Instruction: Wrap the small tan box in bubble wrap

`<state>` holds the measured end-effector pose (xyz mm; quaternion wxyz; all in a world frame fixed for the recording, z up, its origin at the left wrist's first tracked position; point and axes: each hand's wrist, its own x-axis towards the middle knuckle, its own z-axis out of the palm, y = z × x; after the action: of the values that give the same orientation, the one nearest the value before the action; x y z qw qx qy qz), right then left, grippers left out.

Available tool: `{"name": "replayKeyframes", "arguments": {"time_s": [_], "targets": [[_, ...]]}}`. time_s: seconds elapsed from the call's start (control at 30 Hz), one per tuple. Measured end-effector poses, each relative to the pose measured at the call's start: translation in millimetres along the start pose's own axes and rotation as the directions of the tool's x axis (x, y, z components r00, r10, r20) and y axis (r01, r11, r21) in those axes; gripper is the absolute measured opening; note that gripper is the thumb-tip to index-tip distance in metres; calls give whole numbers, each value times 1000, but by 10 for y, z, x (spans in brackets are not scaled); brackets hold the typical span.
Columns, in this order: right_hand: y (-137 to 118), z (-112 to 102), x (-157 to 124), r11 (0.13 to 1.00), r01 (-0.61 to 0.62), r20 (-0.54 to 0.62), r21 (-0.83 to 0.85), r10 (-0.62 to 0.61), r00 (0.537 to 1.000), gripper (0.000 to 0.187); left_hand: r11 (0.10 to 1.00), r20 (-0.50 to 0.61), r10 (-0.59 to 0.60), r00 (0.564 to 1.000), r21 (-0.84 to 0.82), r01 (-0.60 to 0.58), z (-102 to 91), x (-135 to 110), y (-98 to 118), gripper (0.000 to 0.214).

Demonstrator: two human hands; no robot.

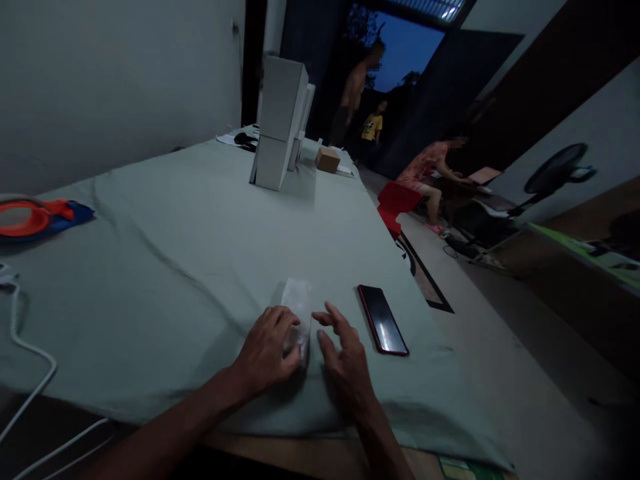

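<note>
A small clear plastic packet [296, 301] lies on the pale green cloth [200, 253] near the table's front edge. My left hand [267, 350] rests on the packet's near end, fingers curled over it. My right hand [345, 357] hovers just right of the packet, its fingers apart and slightly bent, thumb close to the packet's edge. A dark phone with a red rim [383, 320] lies flat to the right of my right hand.
White boxes [280, 127] are stacked at the table's far end beside a small brown box [327, 160]. An orange and blue object [35, 217] and a white cable [30, 360] lie at left. People, a red chair [397, 203] and a fan [557, 170] occupy the room at right.
</note>
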<state>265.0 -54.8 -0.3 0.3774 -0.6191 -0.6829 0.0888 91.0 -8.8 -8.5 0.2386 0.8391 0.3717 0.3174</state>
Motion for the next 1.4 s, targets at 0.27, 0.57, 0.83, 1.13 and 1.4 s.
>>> {"name": "replayKeyframes", "arguments": {"time_s": [0.27,0.57,0.83,1.13,1.4], "targets": [[19,89,-5,987,-78,94,141,65,993,45,999,17,-37,999,-38,38,94,-47,-83,64],[44,183,113,996,-25,207,82,7,978,51,991,-52,131,990,-13,-132,78,-47,-23,41],[248,19,271,905,-334,127,262,311,942,43,991,-7,123,992,-44,-123,85,-30,-14,30],[479,307,643,807,-555,198,202,521,830,54,987,-52,127,991,-92,-131,116,-45,-21,29],[287,245,775,776,-502,316,381,401,860,22,997,-48,77,996,22,-76,81,-39,-5,28]]}}
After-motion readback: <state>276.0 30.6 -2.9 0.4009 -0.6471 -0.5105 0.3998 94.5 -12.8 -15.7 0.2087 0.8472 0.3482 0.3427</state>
